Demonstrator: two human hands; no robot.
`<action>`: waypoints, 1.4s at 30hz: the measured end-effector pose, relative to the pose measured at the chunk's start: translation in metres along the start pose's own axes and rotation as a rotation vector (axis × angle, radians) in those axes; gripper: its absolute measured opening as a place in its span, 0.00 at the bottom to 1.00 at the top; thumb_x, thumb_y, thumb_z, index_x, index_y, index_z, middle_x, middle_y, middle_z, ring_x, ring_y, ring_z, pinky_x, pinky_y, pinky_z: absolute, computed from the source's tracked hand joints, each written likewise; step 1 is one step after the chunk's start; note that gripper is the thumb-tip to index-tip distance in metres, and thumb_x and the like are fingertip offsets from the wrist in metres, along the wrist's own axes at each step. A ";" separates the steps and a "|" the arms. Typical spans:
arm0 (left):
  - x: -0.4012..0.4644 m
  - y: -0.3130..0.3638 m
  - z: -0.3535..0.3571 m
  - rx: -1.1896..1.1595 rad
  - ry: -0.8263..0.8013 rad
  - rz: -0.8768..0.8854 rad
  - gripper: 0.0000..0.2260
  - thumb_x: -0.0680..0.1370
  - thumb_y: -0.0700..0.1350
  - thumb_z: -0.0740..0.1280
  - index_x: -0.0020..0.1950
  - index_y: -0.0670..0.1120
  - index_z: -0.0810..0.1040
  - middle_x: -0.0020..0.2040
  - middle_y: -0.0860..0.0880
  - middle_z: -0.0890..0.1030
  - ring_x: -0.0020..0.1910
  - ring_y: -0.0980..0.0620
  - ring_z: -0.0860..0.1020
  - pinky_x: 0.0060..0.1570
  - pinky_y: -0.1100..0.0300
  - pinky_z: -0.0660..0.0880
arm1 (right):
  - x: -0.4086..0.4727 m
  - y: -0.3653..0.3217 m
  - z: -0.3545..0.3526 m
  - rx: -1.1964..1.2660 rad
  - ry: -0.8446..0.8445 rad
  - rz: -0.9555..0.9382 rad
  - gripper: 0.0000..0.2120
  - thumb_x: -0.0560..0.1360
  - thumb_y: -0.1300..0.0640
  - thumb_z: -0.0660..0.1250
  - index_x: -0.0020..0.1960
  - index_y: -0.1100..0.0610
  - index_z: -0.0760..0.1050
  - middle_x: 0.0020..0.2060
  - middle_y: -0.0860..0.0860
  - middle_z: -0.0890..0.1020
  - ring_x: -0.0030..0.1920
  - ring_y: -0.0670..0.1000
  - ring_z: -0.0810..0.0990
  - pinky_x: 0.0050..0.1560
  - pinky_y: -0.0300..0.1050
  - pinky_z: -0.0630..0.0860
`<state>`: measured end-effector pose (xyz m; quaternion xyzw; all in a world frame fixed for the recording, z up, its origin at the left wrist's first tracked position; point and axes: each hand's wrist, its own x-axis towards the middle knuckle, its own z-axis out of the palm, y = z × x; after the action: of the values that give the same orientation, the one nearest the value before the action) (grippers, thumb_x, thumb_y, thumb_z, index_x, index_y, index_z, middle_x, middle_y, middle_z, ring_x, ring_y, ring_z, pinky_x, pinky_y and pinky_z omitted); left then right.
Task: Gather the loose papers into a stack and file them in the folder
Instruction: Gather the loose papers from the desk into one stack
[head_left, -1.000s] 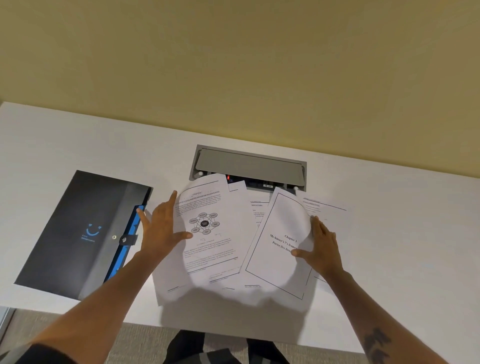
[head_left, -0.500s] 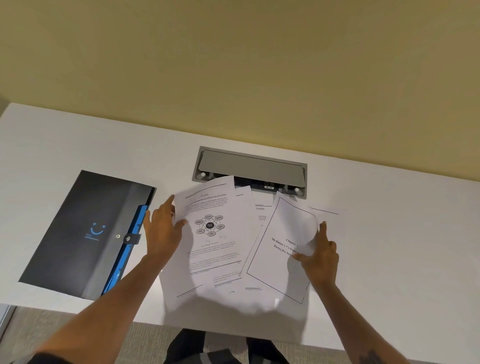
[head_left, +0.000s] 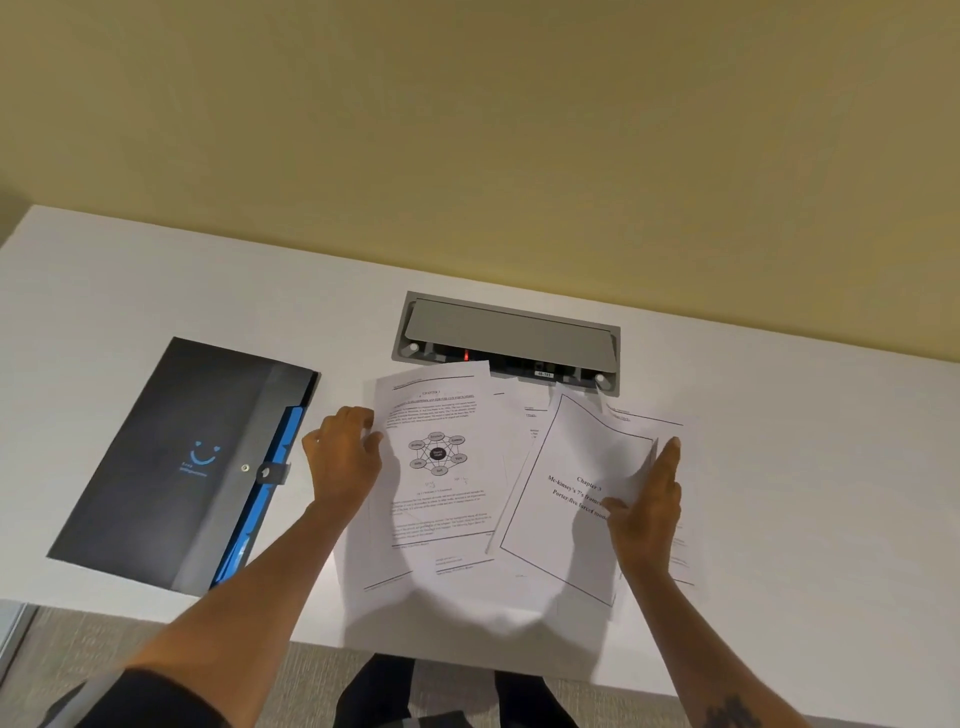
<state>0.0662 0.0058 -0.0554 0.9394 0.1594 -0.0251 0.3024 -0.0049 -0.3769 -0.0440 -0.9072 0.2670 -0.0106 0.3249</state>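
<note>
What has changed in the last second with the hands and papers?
The right hand, flat on the title sheet before, now pinches its right edge and lifts it into a curl. The left hand went from flat to fingers curled at the left edge of the diagram sheet; whether it grips is unclear. The folder stayed closed at left; the papers remain spread.

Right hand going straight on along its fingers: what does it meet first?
Right hand: likely just the underlying sheet's far corner, then bare table; the cable box looks left of that line.
</note>
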 end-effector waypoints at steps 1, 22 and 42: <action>-0.002 0.001 0.000 -0.051 -0.016 -0.024 0.10 0.79 0.47 0.73 0.58 0.46 0.79 0.59 0.45 0.85 0.53 0.41 0.84 0.62 0.44 0.76 | -0.001 -0.001 -0.001 0.017 0.016 -0.009 0.63 0.68 0.75 0.77 0.84 0.43 0.41 0.79 0.55 0.67 0.67 0.63 0.71 0.70 0.65 0.73; -0.053 -0.018 0.009 -0.319 -0.185 -0.118 0.10 0.81 0.38 0.69 0.62 0.44 0.77 0.63 0.45 0.84 0.51 0.49 0.81 0.53 0.58 0.80 | -0.006 -0.025 -0.003 0.341 -0.237 0.170 0.07 0.74 0.58 0.78 0.44 0.56 0.80 0.38 0.57 0.84 0.37 0.52 0.80 0.39 0.43 0.77; -0.070 -0.001 0.025 -0.449 -0.217 -0.261 0.03 0.83 0.43 0.66 0.50 0.49 0.76 0.38 0.51 0.78 0.36 0.52 0.76 0.44 0.59 0.75 | -0.039 -0.089 0.079 0.355 -0.505 0.074 0.25 0.75 0.65 0.75 0.70 0.54 0.75 0.58 0.43 0.80 0.60 0.49 0.79 0.65 0.47 0.75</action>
<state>0.0002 -0.0273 -0.0662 0.8123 0.2470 -0.1284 0.5126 0.0194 -0.2540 -0.0475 -0.8000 0.2046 0.1802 0.5345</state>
